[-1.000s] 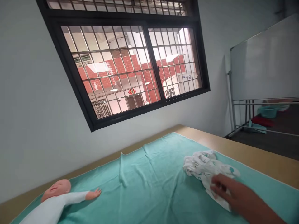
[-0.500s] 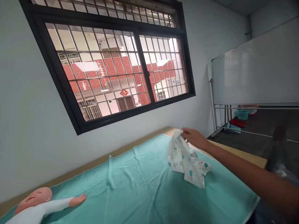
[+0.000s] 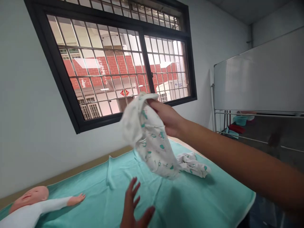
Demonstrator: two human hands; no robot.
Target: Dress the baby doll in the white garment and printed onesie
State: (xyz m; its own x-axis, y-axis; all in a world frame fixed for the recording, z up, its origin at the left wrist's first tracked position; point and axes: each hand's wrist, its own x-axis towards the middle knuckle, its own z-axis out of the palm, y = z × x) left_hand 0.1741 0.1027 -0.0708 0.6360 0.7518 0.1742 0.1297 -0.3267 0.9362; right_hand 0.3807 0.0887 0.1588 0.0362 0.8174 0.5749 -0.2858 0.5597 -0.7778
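My right hand (image 3: 166, 115) grips a white baby garment (image 3: 154, 142) with a green print and holds it up over the table; its exact cut cannot be made out while it hangs folded. Below it my left hand (image 3: 134, 207) is raised at the bottom middle, fingers spread, touching nothing. Another crumpled white printed cloth (image 3: 193, 164) lies on the teal sheet (image 3: 95, 183) to the right. At the lower left a baby doll (image 3: 30, 202) in a white top rests on its back, one arm stretched out towards the middle.
The sheet covers a wooden table that stands against the wall (image 3: 102, 142) below a barred window (image 3: 114, 69). On the right is a whiteboard (image 3: 258, 76) on a metal stand, with a teal basin (image 3: 240, 120) on the floor behind it.
My right hand has lifted the garment off the sheet and brought it left and closer to me, apart from the other cloth. My left hand has come into view from below.
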